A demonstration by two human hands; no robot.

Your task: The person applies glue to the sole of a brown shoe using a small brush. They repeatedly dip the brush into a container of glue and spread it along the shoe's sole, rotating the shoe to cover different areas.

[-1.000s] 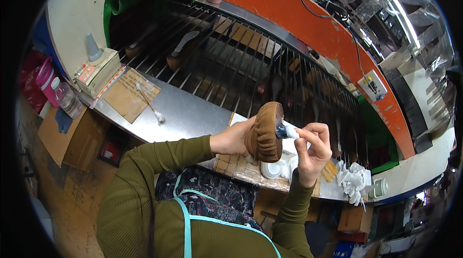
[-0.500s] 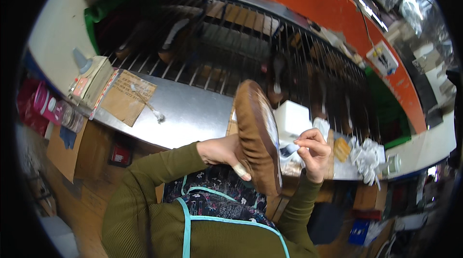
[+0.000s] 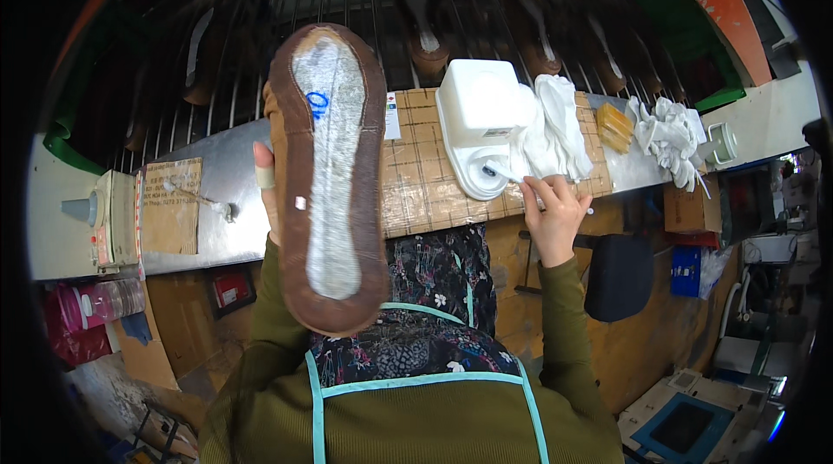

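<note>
Brown shoe upper (image 3: 337, 182): we had it raised before us, underside facing the view, our left hand (image 3: 270, 195) at its left edge.
Left grip: we grasped it with a taped digit (image 3: 265, 177) showing; the other fingers were hidden behind.
Brush (image 3: 514, 174): we pinched its pale handle between the thumb and fingers of our right hand (image 3: 556, 219), tip at the round opening in the white dispenser (image 3: 478, 100).
Right forearm (image 3: 564, 308): we reached it forward, hand angled leftward above the work surface's front edge.
</note>
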